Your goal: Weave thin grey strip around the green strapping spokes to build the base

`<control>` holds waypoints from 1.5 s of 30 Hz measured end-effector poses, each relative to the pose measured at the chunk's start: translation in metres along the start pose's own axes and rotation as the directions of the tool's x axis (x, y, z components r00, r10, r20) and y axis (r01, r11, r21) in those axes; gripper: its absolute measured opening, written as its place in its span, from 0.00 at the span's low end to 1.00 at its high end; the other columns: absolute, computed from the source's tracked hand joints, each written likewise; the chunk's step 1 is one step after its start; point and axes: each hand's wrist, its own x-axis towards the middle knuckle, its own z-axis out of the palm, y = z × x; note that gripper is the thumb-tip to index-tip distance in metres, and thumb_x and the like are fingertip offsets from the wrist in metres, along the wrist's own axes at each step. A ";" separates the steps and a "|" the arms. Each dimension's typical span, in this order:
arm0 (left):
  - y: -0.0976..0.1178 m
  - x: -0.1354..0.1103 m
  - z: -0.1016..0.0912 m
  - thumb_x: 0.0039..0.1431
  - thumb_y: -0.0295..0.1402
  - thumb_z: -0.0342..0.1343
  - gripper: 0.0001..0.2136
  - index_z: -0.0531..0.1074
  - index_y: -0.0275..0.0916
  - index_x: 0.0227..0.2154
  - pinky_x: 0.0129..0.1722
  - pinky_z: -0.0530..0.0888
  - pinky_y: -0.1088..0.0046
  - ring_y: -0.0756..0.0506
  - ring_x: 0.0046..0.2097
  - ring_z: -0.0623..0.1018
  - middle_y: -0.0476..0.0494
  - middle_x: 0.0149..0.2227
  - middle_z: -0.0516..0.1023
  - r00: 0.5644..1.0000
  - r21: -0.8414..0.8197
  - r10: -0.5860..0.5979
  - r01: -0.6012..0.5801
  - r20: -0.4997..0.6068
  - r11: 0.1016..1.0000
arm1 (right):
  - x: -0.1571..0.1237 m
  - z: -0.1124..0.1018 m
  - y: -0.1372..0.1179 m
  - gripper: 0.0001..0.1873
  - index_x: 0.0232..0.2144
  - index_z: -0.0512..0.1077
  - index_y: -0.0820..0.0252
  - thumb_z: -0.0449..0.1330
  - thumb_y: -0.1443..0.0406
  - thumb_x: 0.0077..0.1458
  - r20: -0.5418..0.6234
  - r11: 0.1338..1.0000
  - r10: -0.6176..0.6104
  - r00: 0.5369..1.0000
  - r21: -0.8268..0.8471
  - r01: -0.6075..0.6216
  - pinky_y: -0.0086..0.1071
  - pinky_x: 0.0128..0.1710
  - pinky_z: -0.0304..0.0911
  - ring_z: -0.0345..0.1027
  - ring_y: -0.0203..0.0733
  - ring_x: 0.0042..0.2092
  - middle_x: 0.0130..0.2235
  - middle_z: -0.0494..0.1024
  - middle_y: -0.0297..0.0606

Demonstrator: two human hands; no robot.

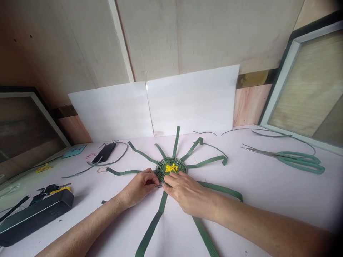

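Hands meet at near edge of woven green disc (pixel 171 169), mid-table; left hand (pixel 140 187) pinches a thin strand, right hand (pixel 187 194) presses flat, seemingly pinning coils; green scissors (pixel 297 159) well apart, right.

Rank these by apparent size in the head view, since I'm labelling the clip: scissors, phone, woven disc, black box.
1. black box, though it lies nearest the camera
2. scissors
3. phone and woven disc: too alike to rank
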 end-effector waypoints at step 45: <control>0.015 0.011 0.023 0.54 0.26 0.53 0.05 0.65 0.40 0.34 0.31 0.65 0.73 0.46 0.36 0.74 0.48 0.35 0.74 0.965 0.372 -0.076 0.168 -0.252 0.913 | 0.031 0.021 0.009 0.08 0.28 0.74 0.56 0.59 0.74 0.50 -0.030 0.769 0.544 0.838 0.419 -0.484 0.28 0.27 0.47 0.58 0.33 0.26 0.23 0.66 0.27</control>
